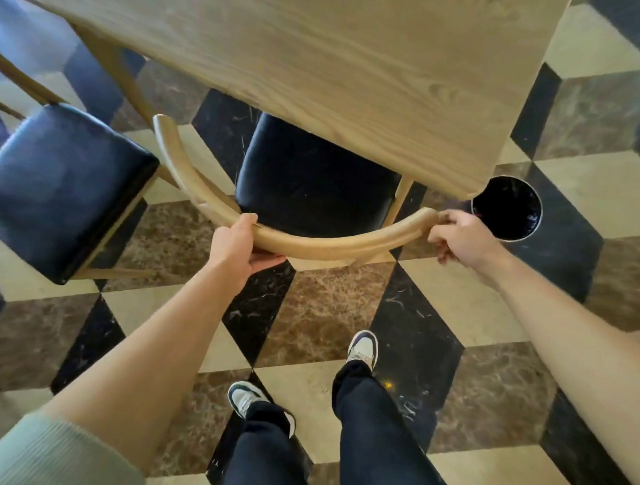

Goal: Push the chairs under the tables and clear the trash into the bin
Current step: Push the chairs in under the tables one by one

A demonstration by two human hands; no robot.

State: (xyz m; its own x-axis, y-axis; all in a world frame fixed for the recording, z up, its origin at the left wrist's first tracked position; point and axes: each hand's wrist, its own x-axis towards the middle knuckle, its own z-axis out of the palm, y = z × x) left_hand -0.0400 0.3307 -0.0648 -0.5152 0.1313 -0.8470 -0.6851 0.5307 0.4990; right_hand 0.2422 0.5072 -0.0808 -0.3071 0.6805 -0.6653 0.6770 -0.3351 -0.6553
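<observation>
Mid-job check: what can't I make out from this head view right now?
- Front of the chair seat: hidden under the table.
- Bin: part of its rim is behind the table corner; contents too dark to see.
- Left hand fingers: wrapped under the backrest.
- Second chair: cut off at the left edge.

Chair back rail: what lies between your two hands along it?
Head view: only bare curved wood of the rail runs between the left hand and right hand, both gripping it.
</observation>
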